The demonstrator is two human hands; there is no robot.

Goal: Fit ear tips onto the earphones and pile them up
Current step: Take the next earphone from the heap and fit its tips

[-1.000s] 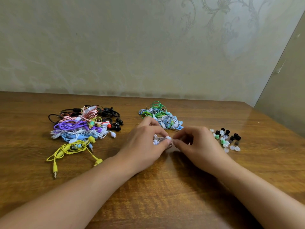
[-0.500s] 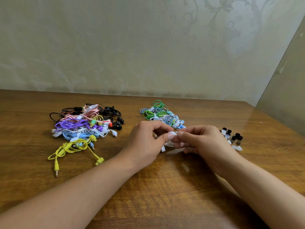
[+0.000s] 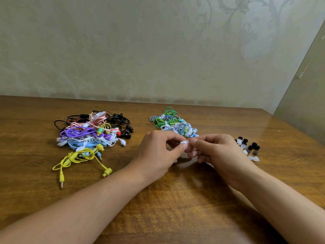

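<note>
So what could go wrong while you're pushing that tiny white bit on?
The white ear tip is pinched only at the fingertips of the left hand and right hand, so it might pop off and roll across the table. The right wrist also sits close to the loose ear tips and could scatter them.

Soft, even indoor light, a pale glare sheen on the wooden counter (image 3: 175, 199) beneath faint arm shadows, wide-angle bending at the edges
</note>
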